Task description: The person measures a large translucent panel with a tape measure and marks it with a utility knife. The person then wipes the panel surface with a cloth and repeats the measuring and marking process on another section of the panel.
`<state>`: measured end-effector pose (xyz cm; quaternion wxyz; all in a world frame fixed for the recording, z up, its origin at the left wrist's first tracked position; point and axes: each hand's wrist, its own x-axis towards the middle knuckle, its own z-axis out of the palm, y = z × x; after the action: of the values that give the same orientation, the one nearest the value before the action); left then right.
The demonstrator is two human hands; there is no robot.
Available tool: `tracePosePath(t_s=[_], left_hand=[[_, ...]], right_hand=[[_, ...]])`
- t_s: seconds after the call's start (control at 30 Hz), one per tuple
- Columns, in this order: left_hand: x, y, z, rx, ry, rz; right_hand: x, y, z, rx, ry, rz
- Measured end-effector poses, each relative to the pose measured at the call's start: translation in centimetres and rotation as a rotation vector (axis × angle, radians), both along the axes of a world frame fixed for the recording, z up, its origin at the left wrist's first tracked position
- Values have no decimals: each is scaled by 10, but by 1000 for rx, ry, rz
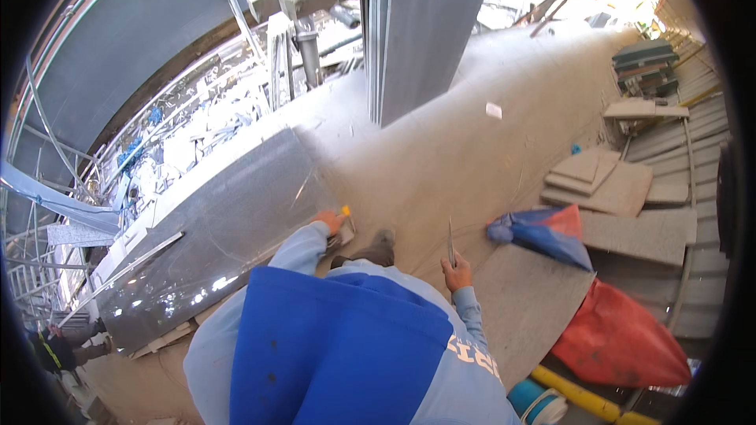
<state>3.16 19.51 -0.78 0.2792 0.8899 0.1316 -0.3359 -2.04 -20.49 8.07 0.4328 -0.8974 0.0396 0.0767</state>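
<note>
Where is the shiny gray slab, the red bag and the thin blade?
Gray slab (228, 228), head view, middle of its glossy top.
Red bag (622, 338), head view, its bulging middle.
Thin blade (450, 242), head view, midway up the metal above the right hand (457, 274).

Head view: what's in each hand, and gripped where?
Right hand grips a thin metal blade-like tool at its lower end. Left hand is at a small yellow object by the grey slab's edge; the hold there cannot be told.

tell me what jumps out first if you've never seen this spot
The big glossy grey stone slab on the left, with the left hand at its edge. The right hand holds a thin blade upright at centre. A red bag lies lower right.
</note>
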Motion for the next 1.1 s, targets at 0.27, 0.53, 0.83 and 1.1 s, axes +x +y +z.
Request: tracePosePath(t_s=[0.27, 0.53, 0.83, 1.1], left_hand=[[208, -81, 154, -354, -943, 194], [251, -48, 231, -444, -905, 767], [295, -5, 151, 7, -955, 1257], [143, -56, 72, 280, -170, 1546]], right_hand=[[218, 105, 144, 104, -90, 330], [349, 211, 174, 295, -70, 797], [544, 316, 157, 231, -95, 1120], [736, 517, 244, 282, -492, 1032]])
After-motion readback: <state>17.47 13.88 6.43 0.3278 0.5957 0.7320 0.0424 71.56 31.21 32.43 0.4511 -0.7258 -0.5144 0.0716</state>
